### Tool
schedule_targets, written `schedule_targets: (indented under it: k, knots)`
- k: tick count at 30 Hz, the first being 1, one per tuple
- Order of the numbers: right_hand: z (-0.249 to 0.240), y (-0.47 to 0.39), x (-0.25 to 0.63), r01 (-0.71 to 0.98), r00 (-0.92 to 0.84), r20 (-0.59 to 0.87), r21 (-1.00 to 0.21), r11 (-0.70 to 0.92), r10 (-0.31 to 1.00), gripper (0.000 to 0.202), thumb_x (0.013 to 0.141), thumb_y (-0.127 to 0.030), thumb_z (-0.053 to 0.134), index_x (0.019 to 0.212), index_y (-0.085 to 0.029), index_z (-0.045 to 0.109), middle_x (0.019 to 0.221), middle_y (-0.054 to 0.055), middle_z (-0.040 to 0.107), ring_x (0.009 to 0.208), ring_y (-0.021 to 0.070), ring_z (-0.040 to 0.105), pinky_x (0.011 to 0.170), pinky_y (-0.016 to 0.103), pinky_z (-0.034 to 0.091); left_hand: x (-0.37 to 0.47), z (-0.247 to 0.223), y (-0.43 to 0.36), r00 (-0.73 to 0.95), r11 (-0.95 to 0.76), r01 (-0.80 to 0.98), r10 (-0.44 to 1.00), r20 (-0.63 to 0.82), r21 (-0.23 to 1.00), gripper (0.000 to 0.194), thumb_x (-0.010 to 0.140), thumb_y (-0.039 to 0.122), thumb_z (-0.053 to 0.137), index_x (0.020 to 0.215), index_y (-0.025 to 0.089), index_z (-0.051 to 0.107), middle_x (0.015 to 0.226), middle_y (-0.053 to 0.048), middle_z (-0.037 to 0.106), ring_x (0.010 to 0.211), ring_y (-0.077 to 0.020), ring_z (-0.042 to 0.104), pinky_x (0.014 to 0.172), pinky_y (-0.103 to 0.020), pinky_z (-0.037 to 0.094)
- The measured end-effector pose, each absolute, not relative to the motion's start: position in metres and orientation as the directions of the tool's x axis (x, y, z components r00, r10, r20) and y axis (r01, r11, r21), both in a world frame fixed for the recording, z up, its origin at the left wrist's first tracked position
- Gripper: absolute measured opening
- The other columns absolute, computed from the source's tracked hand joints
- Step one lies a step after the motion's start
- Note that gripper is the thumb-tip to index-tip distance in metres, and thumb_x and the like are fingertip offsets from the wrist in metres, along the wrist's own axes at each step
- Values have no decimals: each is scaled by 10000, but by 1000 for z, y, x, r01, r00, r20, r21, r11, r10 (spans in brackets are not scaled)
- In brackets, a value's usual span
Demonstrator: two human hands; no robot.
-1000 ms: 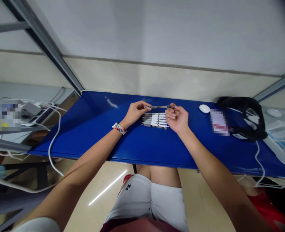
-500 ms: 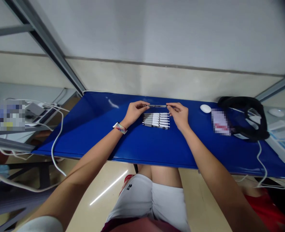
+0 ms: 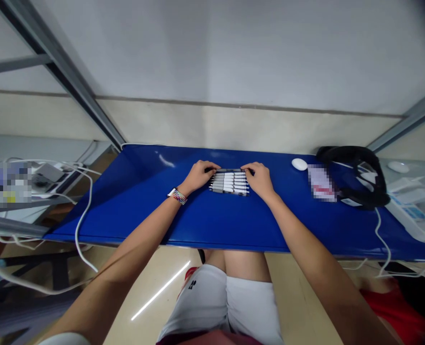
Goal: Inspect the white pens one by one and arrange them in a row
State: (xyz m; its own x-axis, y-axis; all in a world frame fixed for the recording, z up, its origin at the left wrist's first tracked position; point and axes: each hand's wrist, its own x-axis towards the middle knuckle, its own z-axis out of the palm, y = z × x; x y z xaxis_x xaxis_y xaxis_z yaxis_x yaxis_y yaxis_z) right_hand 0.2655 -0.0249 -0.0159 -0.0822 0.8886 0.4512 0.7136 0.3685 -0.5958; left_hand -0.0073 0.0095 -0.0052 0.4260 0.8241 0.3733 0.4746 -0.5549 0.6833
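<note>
A dark pen [image 3: 230,170] lies crosswise at the far side of a row of white pens [image 3: 230,182]. My left hand [image 3: 199,175] pinches its left end between thumb and fingers. At its other end, my right hand [image 3: 258,177] grips the tip the same way. Several pens lie side by side in the row, close together and parallel, with grey ends toward the left. The nearest one looks darker than those in the middle. All of them rest on the blue table [image 3: 140,211].
To the right are a white oval object [image 3: 299,164], a blurred-out packet [image 3: 322,183] and a black head strap [image 3: 352,148]. White cables [image 3: 90,191] hang at the left table end. A grey metal post [image 3: 106,122] rises at the back left.
Both hands have brought the dark pen nearer to me, from a gap beyond the row down against its far side. The view has tilted slightly.
</note>
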Motion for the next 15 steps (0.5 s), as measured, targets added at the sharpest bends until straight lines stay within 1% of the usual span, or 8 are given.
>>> schedule_targets:
  k: [7, 12, 15]
  knots:
    - [-15, -25, 266, 727, -81, 441, -588, 355, 894, 327, 966, -162, 516, 1049, -257, 818, 1086, 103, 781, 1062, 310, 666, 1013, 494, 500, -7, -3, 6, 426, -568, 482, 817, 388, 667, 293, 897, 161, 639, 1053, 289, 851, 1122, -39, 834, 1057, -274, 748, 1112, -496, 473]
    - [-16, -23, 267, 742, -76, 442, -573, 347, 894, 306, 963, -165, 524, 1035, -236, 812, 1073, 110, 782, 1066, 316, 669, 1003, 492, 508, -6, -3, 7, 417, -556, 502, 827, 378, 662, 300, 888, 155, 637, 1052, 282, 854, 1119, -48, 835, 1048, -275, 750, 1089, -491, 490]
    - [-18, -22, 267, 739, -84, 450, -570, 359, 889, 344, 967, -145, 491, 1050, -235, 813, 1082, 115, 781, 1066, 316, 667, 1006, 494, 507, -6, -4, 7, 411, -553, 508, 829, 378, 661, 297, 883, 153, 639, 1047, 281, 850, 1120, -48, 834, 1049, -275, 752, 1076, -491, 503]
